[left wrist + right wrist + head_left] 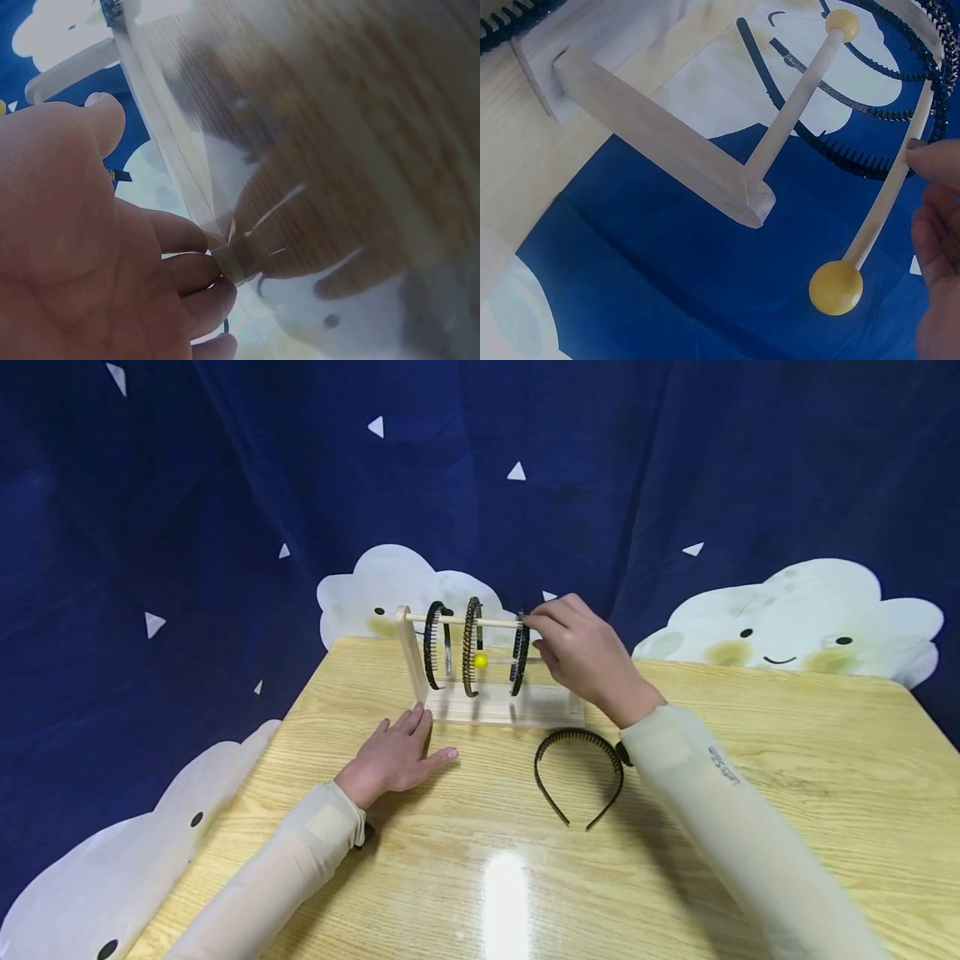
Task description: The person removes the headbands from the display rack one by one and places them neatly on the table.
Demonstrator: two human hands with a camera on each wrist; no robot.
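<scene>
While the left hand (396,756) lay flat beside the rack (491,703), the right hand (581,652) apparently pinched a headband (519,652) on its rod; sliding it fully on seemed next.

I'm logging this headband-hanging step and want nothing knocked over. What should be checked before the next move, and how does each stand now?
1. Left hand flat on the table at the wooden rack base: ok.
2. Right hand pinches the third headband at the rod: ok.
3. Third headband fully seated on the rod: cannot tell.
4. Two other headbands hang on the rod: ok.
5. Spare headband lies flat on the table, apart from the rack: ok.
</scene>
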